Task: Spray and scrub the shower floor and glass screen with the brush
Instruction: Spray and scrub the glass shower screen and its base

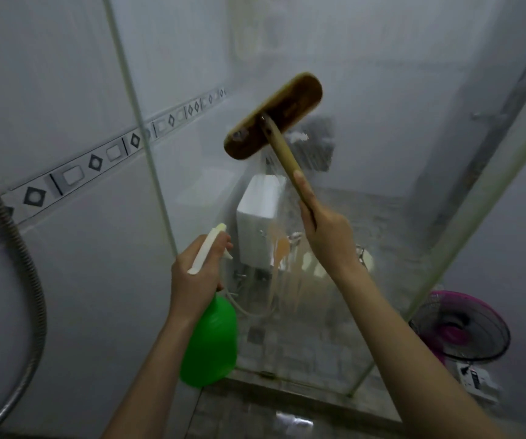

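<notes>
My right hand [326, 231] grips the wooden handle of a long-handled scrub brush [274, 115]. Its brown oblong head is pressed against the glass screen [382, 122], high up and tilted. My left hand [196, 274] holds a green spray bottle [211, 340] by its white trigger head, the nozzle pointing at the glass lower down. The glass looks misty and streaked. The tiled shower floor [255, 413] shows at the bottom, wet and grey.
A metal shower hose [30, 299] curves down at the left along the white tiled wall [65, 90]. Behind the glass I see a white toilet cistern [260, 223]. A pink fan [460, 327] stands at the right, outside the screen.
</notes>
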`<state>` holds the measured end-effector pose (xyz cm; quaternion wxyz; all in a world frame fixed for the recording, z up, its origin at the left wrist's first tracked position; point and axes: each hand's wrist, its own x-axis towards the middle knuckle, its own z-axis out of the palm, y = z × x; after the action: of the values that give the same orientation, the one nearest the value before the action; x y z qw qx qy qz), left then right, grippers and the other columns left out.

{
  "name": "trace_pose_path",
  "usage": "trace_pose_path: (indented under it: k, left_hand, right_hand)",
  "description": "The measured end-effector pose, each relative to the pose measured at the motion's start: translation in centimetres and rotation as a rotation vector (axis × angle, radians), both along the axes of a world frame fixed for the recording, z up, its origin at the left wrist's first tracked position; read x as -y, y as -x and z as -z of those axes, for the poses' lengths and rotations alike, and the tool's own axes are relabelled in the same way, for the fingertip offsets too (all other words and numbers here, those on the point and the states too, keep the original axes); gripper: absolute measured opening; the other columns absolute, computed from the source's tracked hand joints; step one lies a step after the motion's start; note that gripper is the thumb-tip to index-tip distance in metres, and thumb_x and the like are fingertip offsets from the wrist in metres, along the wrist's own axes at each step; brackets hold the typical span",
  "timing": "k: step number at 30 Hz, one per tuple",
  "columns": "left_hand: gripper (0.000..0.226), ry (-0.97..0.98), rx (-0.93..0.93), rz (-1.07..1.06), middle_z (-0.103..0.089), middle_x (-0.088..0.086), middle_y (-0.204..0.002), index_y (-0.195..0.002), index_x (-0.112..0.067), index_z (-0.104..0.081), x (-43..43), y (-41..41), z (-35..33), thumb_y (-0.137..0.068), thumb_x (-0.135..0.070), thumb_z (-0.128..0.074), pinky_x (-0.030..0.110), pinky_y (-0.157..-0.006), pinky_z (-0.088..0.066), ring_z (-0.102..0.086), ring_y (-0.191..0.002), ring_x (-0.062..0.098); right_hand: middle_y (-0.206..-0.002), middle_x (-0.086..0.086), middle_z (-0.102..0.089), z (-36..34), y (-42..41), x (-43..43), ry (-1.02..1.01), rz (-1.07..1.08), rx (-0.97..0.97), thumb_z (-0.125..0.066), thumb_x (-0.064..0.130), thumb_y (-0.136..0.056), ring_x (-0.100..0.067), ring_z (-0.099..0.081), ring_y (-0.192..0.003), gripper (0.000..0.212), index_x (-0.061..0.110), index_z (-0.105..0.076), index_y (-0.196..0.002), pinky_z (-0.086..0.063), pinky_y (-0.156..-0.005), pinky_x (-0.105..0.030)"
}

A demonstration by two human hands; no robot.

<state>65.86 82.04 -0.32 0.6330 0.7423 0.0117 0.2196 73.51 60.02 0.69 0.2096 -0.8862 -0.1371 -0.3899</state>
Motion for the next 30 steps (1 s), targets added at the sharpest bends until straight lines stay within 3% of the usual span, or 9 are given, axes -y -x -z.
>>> trace_pose_path:
  k: [5,9,11,14,16,20,24,28,30]
  left_hand:
    - [0.036,-0.077,-0.025,0.09,-0.07,-0.009,-0.079,-0.101,-0.02,-0.072,0.0,0.8,3.2,-0.091,-0.049,-0.053,0.012,-0.054,-0.046,-0.063,-0.068,0.0]
    - [0.024,-0.119,-0.037,0.167,-0.067,0.005,-0.076,-0.096,-0.016,-0.069,1.3,0.6,6.5,-0.098,-0.037,-0.057,0.012,-0.052,-0.042,-0.062,-0.064,0.007]
    - [0.023,-0.103,0.006,0.142,-0.069,0.006,-0.074,-0.09,-0.019,-0.07,2.5,0.2,8.2,-0.098,-0.038,-0.06,0.023,-0.057,-0.047,-0.066,-0.07,0.013]
    - [0.015,-0.058,-0.024,0.091,-0.068,0.012,-0.069,-0.08,-0.036,-0.065,4.4,-0.5,9.9,-0.094,-0.037,-0.059,0.037,-0.06,-0.049,-0.064,-0.065,0.018]
    - [0.02,-0.068,-0.035,0.098,-0.065,0.013,-0.065,-0.08,-0.032,-0.066,5.4,-1.0,11.0,-0.096,-0.04,-0.06,0.042,-0.054,-0.048,-0.062,-0.059,0.022]
    - [0.026,-0.075,-0.06,0.146,-0.066,0.014,-0.066,-0.083,-0.024,-0.067,6.5,-1.0,11.9,-0.097,-0.043,-0.056,0.041,-0.052,-0.047,-0.061,-0.058,0.024]
    - [0.042,-0.043,-0.124,0.188,-0.066,0.014,-0.068,-0.08,-0.011,-0.069,6.5,-1.1,12.4,-0.092,-0.048,-0.055,0.038,-0.053,-0.046,-0.063,-0.062,0.025]
    - [0.034,0.012,-0.241,0.143,-0.062,-0.006,-0.056,-0.071,-0.02,-0.069,6.3,-1.4,13.0,-0.095,-0.043,-0.062,0.032,-0.052,-0.046,-0.058,-0.053,0.007]
    - [0.031,0.006,-0.255,0.106,-0.064,-0.004,-0.058,-0.069,-0.024,-0.069,6.4,-1.3,12.8,-0.096,-0.04,-0.063,0.036,-0.056,-0.051,-0.06,-0.055,0.005]
  right_hand:
    - [-0.058,0.0,-0.052,8.6,6.1,5.5,0.044,0.097,-0.174,-0.033,0.039,-0.099,-0.012,-0.038,-0.038,0.051,0.031,-0.026,-0.149,-0.03,-0.034,-0.027]
    - [-0.059,0.0,-0.049,8.3,6.2,5.6,0.066,0.134,-0.158,-0.033,0.04,-0.1,-0.012,-0.036,-0.037,0.053,0.027,-0.021,-0.15,-0.025,-0.035,-0.023]
    - [-0.062,-0.004,-0.052,7.6,5.8,4.9,0.018,0.158,-0.135,-0.038,0.037,-0.099,-0.014,-0.038,-0.037,0.058,0.024,-0.017,-0.151,-0.025,-0.036,-0.023]
    - [-0.059,0.007,-0.041,7.2,5.8,4.4,-0.058,0.168,-0.141,-0.045,0.035,-0.099,-0.011,-0.036,-0.037,0.059,0.018,-0.022,-0.151,-0.021,-0.037,-0.016]
    - [-0.059,0.006,-0.043,7.5,5.9,4.6,-0.087,0.178,-0.181,-0.049,0.033,-0.099,-0.012,-0.04,-0.037,0.057,0.015,-0.029,-0.15,-0.029,-0.035,-0.022]
    - [-0.055,0.006,-0.043,8.0,5.9,5.1,-0.124,0.178,-0.245,-0.041,0.044,-0.098,-0.007,-0.038,-0.037,0.048,0.004,-0.055,-0.121,-0.03,-0.035,-0.021]
    - [-0.057,0.004,-0.043,7.2,5.6,4.5,-0.279,0.059,-0.353,-0.05,0.032,-0.097,-0.012,-0.042,-0.043,0.017,0.017,-0.051,-0.09,-0.031,-0.039,-0.019]
    - [-0.06,-0.003,-0.044,7.7,4.4,3.3,-0.485,-0.026,-0.401,-0.051,0.038,-0.097,-0.009,-0.039,-0.046,0.029,0.013,-0.051,-0.084,-0.037,-0.045,-0.038]
    - [-0.06,-0.005,-0.044,7.9,4.0,2.8,-0.546,-0.039,-0.401,-0.051,0.039,-0.096,-0.012,-0.04,-0.048,0.032,0.012,-0.05,-0.08,-0.037,-0.045,-0.04]
